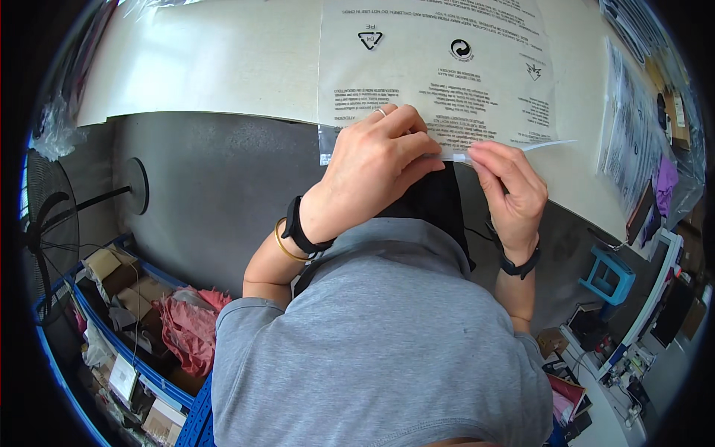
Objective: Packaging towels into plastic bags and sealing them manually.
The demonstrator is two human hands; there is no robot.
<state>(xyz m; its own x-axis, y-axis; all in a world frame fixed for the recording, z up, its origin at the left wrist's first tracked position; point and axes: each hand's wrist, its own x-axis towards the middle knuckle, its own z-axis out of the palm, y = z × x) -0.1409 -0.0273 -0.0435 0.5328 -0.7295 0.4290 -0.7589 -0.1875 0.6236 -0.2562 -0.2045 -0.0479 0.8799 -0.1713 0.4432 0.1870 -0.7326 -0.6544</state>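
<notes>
A large clear plastic bag [514, 97] printed with dark lettering and symbols lies flat on the pale table, its near edge over the table's front edge. My left hand [380, 160] is closed on that near edge, thumb and fingers pinched together. A ring, a gold bangle and a black wristband are on this arm. Just to the right, my right hand [514, 186] pinches a thin white strip [553, 144] at the bag's edge between thumb and fingertips. The strip's loose end sticks out to the right past my fingers. Exactly what lies under the left fingertips is hidden.
Stacked clear bags [622, 127] lie along the table's right side, near a purple piece [666, 182]. At left stand a black fan [48, 223] and a blue bin [160, 384] holding cardboard and red cloth [195, 328]. A blue stool [607, 276] stands at right.
</notes>
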